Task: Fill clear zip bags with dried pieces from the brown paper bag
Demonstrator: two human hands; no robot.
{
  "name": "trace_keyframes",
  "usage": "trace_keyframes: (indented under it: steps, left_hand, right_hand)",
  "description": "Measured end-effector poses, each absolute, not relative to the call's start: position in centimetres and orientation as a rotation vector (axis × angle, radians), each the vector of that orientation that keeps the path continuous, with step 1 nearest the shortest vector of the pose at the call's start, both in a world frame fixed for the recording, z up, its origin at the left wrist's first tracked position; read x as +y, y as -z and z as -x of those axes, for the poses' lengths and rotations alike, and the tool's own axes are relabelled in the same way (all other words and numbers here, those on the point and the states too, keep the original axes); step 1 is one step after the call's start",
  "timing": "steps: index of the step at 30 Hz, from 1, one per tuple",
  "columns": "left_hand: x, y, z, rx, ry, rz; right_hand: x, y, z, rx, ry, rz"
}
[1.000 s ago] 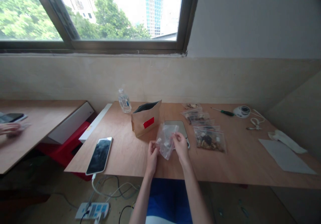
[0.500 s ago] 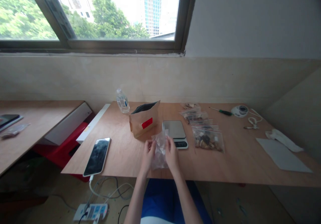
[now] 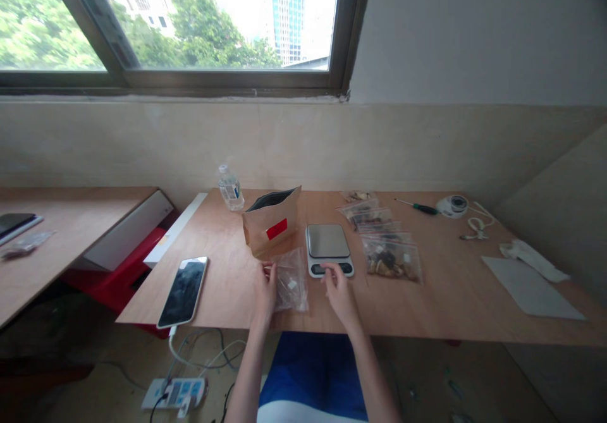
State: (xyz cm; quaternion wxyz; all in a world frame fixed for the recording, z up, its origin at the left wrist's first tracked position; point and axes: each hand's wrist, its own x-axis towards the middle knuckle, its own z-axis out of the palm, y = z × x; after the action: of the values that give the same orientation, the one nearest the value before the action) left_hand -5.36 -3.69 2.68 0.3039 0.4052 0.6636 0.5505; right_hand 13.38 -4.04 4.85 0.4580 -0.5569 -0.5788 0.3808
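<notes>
My left hand [image 3: 267,287] pinches the left edge of a clear plastic zip bag [image 3: 292,284], which lies nearly flat at the table's front and looks empty. My right hand [image 3: 337,287] is off the bag, its fingers apart at the front panel of a white kitchen scale [image 3: 328,243]; whether a fingertip presses a button cannot be made out. The scale's steel plate has nothing on it. Behind the bag stands a brown paper pouch [image 3: 272,224] with a red label, its top gaping. Right of the scale, several filled zip bags [image 3: 391,260] overlap in a row, the nearest holding brownish dried pieces.
A phone [image 3: 184,291] on a charging cable lies at left, and a water bottle [image 3: 231,189] stands behind. At right are a screwdriver [image 3: 424,208], a white dome camera [image 3: 452,206] and a grey sheet [image 3: 531,287]. A power strip [image 3: 174,392] rests on the floor.
My right hand has let go of the zip bag and moved right to the scale's front. With the left hand, the bag has shifted slightly left and lies flatter.
</notes>
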Motion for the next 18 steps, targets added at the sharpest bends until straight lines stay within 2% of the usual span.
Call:
trace_keyframes:
  steps: [5, 9, 13, 18]
  left_hand:
    - [-3.6, -3.1, 6.0, 2.015, -1.349, -1.263]
    - [-5.1, -4.5, 3.9, 2.309, -1.367, -1.543]
    - [-6.7, -4.7, 0.8, 2.216, -1.013, -1.835]
    - [-6.5, -2.9, 1.2, 2.189, -0.632, -1.868]
  right_hand:
    - [-4.4, -4.8, -16.4, -1.485, -0.92, 1.417]
    - [-4.4, -3.7, -18.0, -1.515, -0.762, 1.42]
    - [-2.8, -3.0, -20.4, -1.548, -0.459, 1.423]
    - [1.8, -3.5, -25.8, -1.655, -0.074, 1.567]
